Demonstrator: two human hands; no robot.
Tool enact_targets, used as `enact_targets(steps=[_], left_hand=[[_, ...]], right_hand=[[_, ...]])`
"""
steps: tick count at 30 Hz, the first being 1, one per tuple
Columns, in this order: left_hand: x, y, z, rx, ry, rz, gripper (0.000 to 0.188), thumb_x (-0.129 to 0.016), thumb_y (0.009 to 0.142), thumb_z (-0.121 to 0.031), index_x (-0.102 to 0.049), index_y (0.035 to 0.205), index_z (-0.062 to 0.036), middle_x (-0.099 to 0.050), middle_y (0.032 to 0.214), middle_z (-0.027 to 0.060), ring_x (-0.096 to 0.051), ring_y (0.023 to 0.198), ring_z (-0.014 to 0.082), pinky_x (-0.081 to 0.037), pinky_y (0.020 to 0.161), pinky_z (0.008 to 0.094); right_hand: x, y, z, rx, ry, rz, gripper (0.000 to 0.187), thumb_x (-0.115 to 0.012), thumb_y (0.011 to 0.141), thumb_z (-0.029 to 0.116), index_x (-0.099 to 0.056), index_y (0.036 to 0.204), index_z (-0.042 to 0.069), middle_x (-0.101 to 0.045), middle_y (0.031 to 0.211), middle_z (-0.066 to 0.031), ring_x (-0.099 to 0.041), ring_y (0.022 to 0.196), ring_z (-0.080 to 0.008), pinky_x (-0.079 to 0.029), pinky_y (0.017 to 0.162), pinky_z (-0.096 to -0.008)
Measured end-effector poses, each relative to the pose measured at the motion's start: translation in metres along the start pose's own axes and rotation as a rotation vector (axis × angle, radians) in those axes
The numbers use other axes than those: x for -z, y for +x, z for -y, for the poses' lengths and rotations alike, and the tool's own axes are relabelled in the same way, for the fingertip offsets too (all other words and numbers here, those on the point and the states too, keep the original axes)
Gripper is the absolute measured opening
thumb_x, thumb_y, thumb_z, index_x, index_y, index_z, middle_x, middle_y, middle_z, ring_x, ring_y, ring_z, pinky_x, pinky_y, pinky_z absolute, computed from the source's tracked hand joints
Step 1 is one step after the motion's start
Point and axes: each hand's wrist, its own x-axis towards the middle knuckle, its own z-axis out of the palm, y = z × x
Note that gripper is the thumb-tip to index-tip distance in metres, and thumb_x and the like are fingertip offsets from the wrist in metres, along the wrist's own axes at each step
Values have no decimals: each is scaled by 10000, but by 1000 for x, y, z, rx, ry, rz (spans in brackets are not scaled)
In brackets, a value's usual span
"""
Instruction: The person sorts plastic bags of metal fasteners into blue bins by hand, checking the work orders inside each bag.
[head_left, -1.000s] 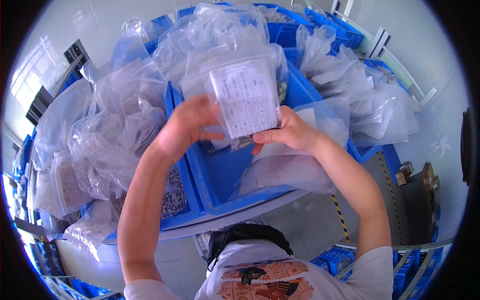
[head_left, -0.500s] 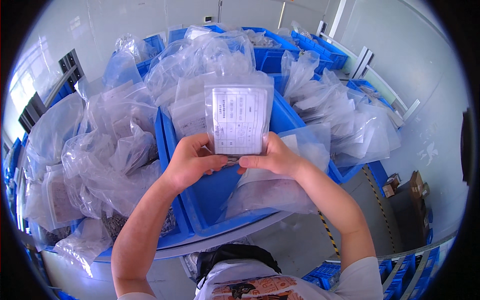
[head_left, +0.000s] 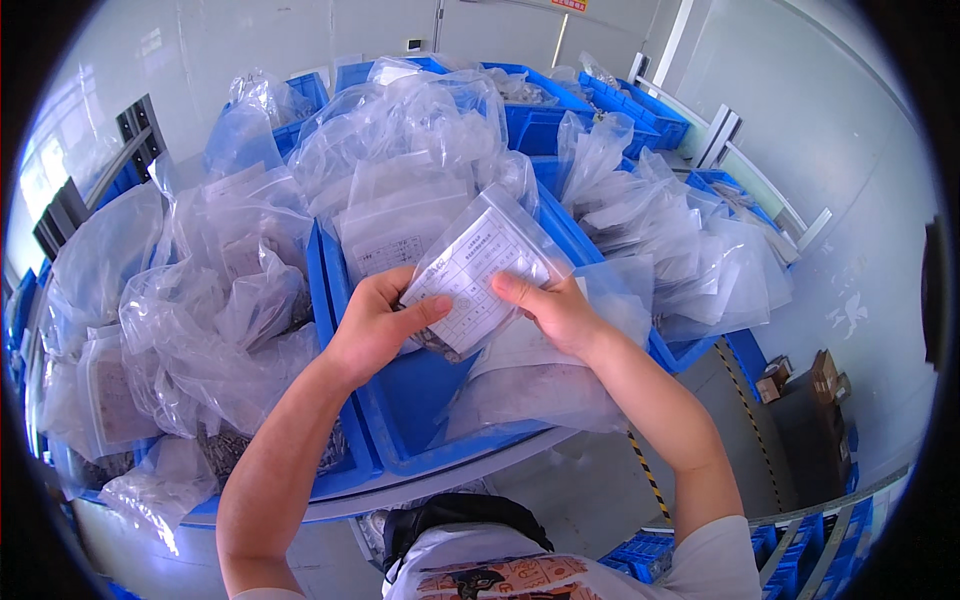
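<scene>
Mid-frame, the clear bag [head_left: 484,272] has turned from upright to slanting right; left hand [head_left: 376,328] and right hand [head_left: 564,314] both grip it, thumbs [head_left: 430,309] now partly covering its label [head_left: 487,243].

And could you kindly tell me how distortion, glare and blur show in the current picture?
Head view: fisheye distortion bows the table edge, with dark corners around; head view: glare on the far-left wall and bright highlights on the lower-left bag; head view: both hands, left and right, look fairly sharp around the held bag.
</scene>
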Motion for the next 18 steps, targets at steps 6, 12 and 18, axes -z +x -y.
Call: enact_targets(steps=[6,12,18], left_hand=[[6,-3,-2,-14,-145,128,253,-639,755,-155,-598,950,0,-603,845,58,-540,791,112,-435,716,241],[7,-3,-3,28,-95,97,273,-658,738,-170,-610,955,-12,-587,831,41,-537,778,115,-435,721,248],[14,1,5,-162,173,33,187,-631,722,-55,-580,895,-4,-557,836,48,-521,780,132,-436,694,246]], right_hand=[[-1,-1,2,-1,37,33,365,-594,792,155,-473,1120,51,-551,1012,-55,-523,930,-150,-450,765,-285],[0,-1,1,-15,32,2,365,-599,787,148,-481,1117,49,-551,1022,-59,-521,936,-150,-445,781,-286],[0,0,-1,-11,21,-10,364,-603,782,141,-489,1113,41,-558,1024,-62,-526,937,-144,-439,793,-281]])
